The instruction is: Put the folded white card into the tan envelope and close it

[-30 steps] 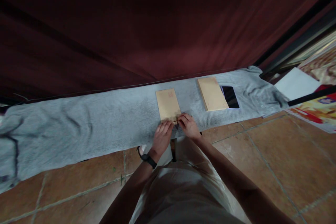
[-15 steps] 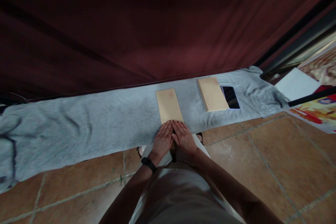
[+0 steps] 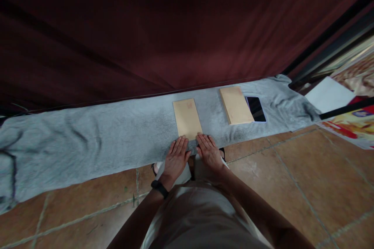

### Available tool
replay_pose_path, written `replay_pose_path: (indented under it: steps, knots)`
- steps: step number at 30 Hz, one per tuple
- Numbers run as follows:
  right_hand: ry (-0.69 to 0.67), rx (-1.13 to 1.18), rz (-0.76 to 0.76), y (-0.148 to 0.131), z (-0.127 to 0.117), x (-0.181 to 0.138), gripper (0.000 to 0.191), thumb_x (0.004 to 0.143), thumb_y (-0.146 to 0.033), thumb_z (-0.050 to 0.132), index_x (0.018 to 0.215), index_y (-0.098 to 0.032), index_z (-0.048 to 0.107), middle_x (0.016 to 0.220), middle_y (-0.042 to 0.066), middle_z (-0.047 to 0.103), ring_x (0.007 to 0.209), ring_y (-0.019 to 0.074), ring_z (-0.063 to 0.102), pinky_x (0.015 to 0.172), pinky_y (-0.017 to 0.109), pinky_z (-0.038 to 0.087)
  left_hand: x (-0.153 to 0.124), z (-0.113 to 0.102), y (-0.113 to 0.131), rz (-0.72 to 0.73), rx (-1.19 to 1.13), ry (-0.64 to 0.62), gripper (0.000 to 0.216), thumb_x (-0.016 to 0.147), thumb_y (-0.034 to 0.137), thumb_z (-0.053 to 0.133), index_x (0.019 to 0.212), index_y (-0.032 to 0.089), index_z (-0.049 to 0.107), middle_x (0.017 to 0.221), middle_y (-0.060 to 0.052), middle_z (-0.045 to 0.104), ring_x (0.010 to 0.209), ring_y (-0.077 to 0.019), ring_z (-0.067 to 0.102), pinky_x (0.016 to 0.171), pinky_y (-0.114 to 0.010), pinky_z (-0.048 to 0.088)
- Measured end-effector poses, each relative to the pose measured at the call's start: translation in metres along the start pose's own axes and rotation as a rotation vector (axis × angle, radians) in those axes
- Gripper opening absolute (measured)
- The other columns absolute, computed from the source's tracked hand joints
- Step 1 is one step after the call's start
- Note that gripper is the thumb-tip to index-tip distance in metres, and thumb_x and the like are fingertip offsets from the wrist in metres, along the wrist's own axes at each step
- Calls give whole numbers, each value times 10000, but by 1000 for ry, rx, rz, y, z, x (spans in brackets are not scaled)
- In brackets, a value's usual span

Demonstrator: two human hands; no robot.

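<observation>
A tan paper envelope point(image 3: 187, 118) with a faint reddish mark lies flat on the grey cloth point(image 3: 131, 128), straight ahead of me. My left hand point(image 3: 177, 157) rests palm down at its near left corner, fingers stretched out, a dark band on the wrist. At the near right corner lies my right hand point(image 3: 209, 151), also flat with fingers extended. Both sets of fingertips touch the envelope's near edge, and a gap parts the two hands. To the right sits a thicker stack of tan envelopes point(image 3: 237, 105).
Partly beside the stack lies a phone point(image 3: 256, 109) with a dark screen. A dark red curtain point(image 3: 175, 35) hangs along the far side. Black bars, a white sheet point(image 3: 330, 94) and a colourful printed sheet point(image 3: 353, 126) are at the right. Brown floor tiles point(image 3: 263, 179) lie below.
My hands have slid apart along the envelope's near edge, the left one to the left and the right one to the right. The envelope, stack and phone stay in place.
</observation>
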State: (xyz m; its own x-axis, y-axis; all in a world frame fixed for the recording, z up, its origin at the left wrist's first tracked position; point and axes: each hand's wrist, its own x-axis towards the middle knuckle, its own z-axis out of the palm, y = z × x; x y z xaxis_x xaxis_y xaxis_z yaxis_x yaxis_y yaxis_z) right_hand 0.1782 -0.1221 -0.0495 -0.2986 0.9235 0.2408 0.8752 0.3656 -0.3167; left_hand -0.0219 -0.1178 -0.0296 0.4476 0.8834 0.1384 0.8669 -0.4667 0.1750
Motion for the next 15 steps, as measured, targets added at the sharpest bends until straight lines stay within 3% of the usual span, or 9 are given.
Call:
replay_pose_path:
  steps: [8, 15]
  knots:
    - [43, -17, 52, -14, -1, 4, 500, 1055, -284, 422, 1496, -53, 474, 1550, 180, 475, 1471, 299, 403, 1247, 519, 270, -8, 2, -2, -110, -23, 50, 523, 1023, 331, 422, 1478, 87, 511, 1557, -191, 460, 1480, -299, 396, 1215, -485, 330]
    - [27, 54, -13, -44, 15, 11, 512, 1051, -316, 430, 1508, -90, 471, 1579, 155, 445, 1494, 274, 364, 1242, 482, 289, -5, -4, 1, -116, -15, 37, 476, 986, 165, 400, 1425, 75, 561, 1519, -195, 515, 1438, -308, 454, 1193, -475, 347]
